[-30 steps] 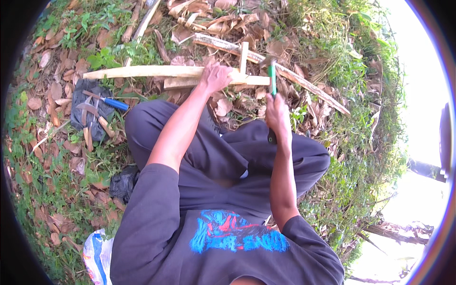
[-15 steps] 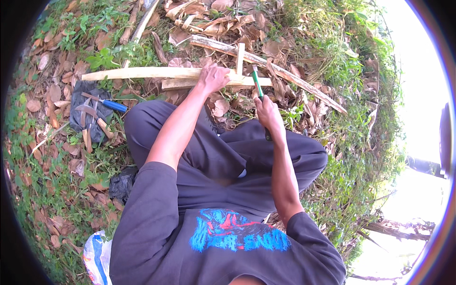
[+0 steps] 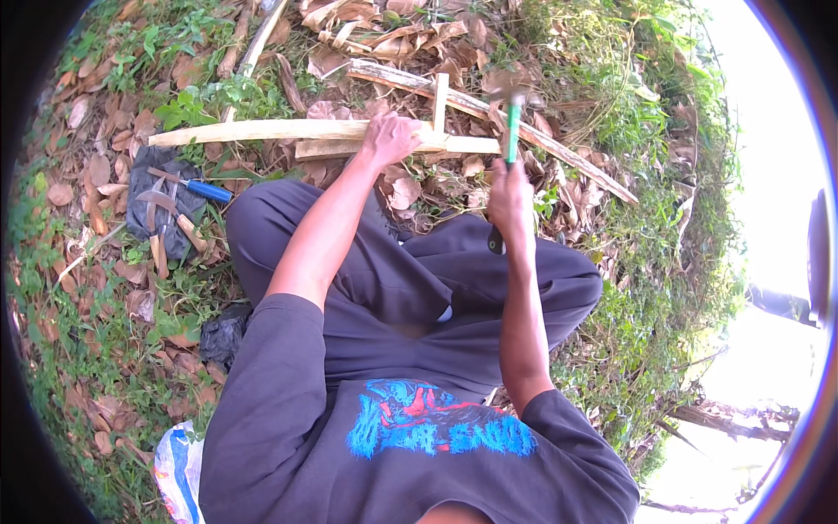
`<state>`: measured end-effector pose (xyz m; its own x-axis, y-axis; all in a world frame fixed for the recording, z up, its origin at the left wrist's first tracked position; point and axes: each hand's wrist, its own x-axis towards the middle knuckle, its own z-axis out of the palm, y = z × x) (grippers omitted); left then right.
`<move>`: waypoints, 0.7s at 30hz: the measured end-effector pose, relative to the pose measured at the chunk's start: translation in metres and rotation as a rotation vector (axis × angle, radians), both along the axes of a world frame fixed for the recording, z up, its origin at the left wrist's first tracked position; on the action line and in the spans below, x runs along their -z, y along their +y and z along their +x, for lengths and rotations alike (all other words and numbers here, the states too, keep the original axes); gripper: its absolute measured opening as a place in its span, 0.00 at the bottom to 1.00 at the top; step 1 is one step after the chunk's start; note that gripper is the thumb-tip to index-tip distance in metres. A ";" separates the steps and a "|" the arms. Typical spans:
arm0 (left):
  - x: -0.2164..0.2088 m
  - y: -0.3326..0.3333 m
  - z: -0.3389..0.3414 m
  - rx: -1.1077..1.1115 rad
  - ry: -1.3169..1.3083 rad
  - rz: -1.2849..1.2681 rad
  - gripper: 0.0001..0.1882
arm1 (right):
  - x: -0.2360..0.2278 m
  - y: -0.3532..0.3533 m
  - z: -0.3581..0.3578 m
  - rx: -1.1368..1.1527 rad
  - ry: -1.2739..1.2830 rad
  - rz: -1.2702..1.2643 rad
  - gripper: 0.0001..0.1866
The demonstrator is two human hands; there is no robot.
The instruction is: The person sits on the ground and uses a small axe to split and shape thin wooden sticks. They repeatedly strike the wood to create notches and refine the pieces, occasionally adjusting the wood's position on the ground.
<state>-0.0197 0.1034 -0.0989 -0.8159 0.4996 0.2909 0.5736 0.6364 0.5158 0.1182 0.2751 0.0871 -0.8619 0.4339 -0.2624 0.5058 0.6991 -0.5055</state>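
My left hand is closed round a long pale wooden strip, near its right part. A short wooden piece stands out from the strip at a cross angle, just right of that hand. Beneath lies another wooden piece, partly covered by the strip and my hand. My right hand grips a hammer by its green and black handle. The hammer's head, blurred by motion, is raised to the right of the short piece and apart from it.
A rough, split length of wood slants behind the work. At left, a black plastic sheet bears a blue-handled tool and several blades with wooden handles. Dry leaves and grass surround my crossed legs. A white-and-blue bag lies at lower left.
My right hand has swung the hammer to the right, away from the short wooden piece. My left hand stays on the strip, almost unmoved.
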 end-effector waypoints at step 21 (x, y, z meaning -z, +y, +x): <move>-0.009 0.008 0.001 0.048 -0.036 0.032 0.13 | 0.059 0.028 0.024 -0.524 0.126 0.348 0.17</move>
